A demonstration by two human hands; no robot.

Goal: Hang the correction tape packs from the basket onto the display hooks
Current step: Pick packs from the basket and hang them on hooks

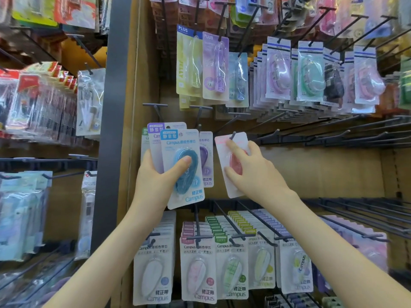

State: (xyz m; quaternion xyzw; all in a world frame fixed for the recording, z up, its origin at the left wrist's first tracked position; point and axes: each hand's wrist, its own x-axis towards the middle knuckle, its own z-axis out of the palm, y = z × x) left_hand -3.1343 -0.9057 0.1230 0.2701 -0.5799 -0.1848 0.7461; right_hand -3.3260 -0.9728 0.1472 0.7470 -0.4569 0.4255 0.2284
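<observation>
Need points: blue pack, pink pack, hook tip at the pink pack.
blue pack [178, 142]: head view, printed card above the blister.
pink pack [241, 140]: head view, bare card near its top right corner.
hook tip [233, 135]: head view, upturned end at the pink pack's top.

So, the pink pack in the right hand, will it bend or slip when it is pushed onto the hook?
Probably stiff enough: the pink pack looks flat though the right hand grips only its middle. Likely light, since the left hand holds several similar packs fanned. Its glossy blister may be slippery; it sits slanted at the hook, so it could swing.
</observation>
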